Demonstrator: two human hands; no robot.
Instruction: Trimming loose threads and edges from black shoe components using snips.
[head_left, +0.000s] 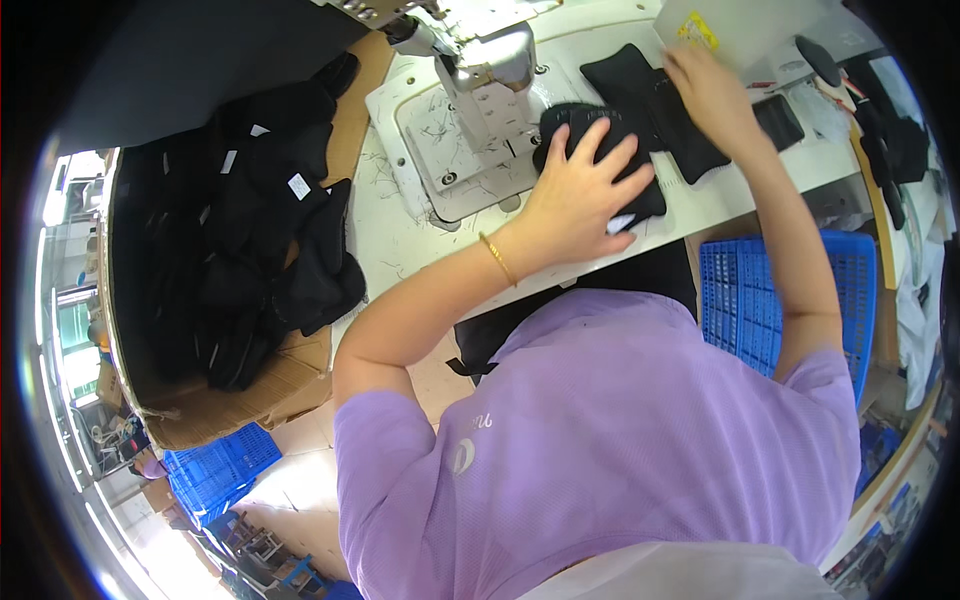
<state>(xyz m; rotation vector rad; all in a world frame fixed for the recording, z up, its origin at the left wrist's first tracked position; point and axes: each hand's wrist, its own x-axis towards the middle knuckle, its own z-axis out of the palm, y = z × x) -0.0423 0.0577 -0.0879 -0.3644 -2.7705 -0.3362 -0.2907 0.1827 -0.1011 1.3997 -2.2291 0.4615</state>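
My left hand [585,195] lies spread over a black padded fabric piece [640,195] with stitched edges, just right of the sewing machine head [490,75]. A small white tag shows under its thumb side. Farther right, my right hand [712,100] rests with fingers stretched out at the edge of more black fabric pieces [680,130], which overlap on the white machine table [390,240]. The fingertips of that hand are by the foot of a pale panel, and its thumb is hidden.
A cardboard box [250,400] heaped with black fabric pieces [250,220] stands against the table's left side. A blue plastic crate [740,300] is below the table on the right, another blue crate [225,470] on the floor at left. Thread scraps litter the machine's metal plate [420,130].
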